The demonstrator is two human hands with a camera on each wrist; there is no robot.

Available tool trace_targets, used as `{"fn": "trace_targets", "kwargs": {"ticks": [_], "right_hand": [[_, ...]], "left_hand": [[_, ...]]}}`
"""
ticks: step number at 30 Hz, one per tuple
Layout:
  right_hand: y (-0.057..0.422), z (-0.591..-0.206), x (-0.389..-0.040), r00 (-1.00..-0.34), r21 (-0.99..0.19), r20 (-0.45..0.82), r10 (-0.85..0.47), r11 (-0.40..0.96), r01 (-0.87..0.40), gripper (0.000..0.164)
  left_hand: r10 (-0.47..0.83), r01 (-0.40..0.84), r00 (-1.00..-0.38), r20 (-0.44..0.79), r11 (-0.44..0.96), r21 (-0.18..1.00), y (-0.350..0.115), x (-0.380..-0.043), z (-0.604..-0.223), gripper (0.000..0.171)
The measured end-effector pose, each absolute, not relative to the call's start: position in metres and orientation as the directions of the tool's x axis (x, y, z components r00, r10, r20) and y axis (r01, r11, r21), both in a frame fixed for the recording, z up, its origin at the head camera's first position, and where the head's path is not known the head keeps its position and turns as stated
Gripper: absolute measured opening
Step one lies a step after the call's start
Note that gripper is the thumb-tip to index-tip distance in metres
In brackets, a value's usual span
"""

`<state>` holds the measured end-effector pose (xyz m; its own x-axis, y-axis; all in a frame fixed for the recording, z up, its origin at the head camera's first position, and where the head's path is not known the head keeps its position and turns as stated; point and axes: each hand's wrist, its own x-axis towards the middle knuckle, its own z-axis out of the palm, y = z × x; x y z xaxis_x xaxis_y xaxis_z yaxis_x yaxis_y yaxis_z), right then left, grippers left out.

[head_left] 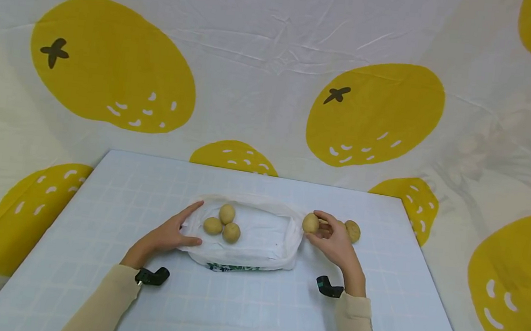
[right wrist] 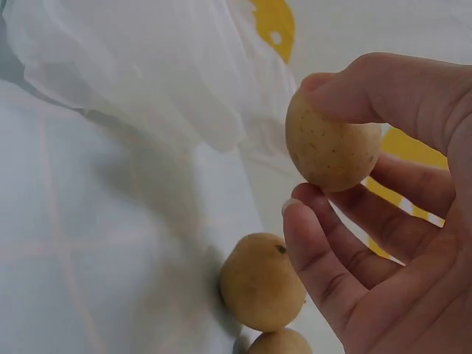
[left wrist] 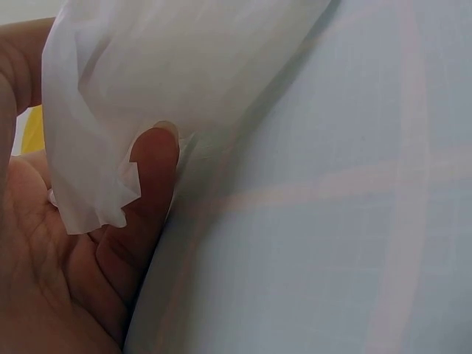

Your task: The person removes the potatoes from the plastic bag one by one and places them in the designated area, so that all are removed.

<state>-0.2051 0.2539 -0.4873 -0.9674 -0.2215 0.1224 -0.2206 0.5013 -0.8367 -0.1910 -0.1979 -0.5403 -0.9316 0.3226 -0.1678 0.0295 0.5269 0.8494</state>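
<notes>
Pinching the potato (head_left: 310, 223) below right of the head view's centre, the right hand (head_left: 336, 244) probably needs only light pressure; the left hand (head_left: 168, 234) holds the bag (head_left: 294, 238) at lower centre-left, best spread wide.

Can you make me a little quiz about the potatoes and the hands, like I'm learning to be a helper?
1. True or false: The left hand is touching the white bag.
2. Pick one: How many potatoes lie inside the white bag? A) two B) three C) six
3. Fill in: The potato held up beside the white bag is in the ____.

Key:
1. True
2. B
3. right hand
</notes>
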Motion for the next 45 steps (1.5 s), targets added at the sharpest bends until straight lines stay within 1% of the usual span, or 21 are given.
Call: {"fn": "trace_targets", "kwargs": {"ticks": [6,12,25,36,45], "right_hand": [[0.263,-0.499,-0.202,-0.972,-0.830,0.107,-0.209,0.519,-0.203,0.059],[0.268,-0.513,-0.196,-0.984,-0.823,0.056,-0.171,0.550,-0.143,0.062],[0.269,-0.523,-0.188,-0.991,-0.781,-0.047,-0.127,0.623,-0.043,0.060],[0.274,-0.523,-0.185,-0.992,-0.751,-0.039,-0.120,0.658,-0.050,0.060],[0.277,-0.523,-0.186,-0.994,-0.770,-0.028,-0.101,0.636,-0.043,0.061]], "left_hand": [[0.329,0.047,-0.932,-0.150,0.522,0.852,-0.199,-0.191,-0.541,0.106],[0.334,0.058,-0.932,-0.142,0.523,0.850,-0.199,-0.189,-0.541,0.105],[0.335,0.060,-0.932,-0.140,0.523,0.850,-0.200,-0.190,-0.541,0.105],[0.338,0.074,-0.932,-0.132,0.534,0.842,-0.199,-0.192,-0.543,0.104],[0.340,0.067,-0.930,-0.139,0.530,0.846,-0.198,-0.192,-0.542,0.104]]}}
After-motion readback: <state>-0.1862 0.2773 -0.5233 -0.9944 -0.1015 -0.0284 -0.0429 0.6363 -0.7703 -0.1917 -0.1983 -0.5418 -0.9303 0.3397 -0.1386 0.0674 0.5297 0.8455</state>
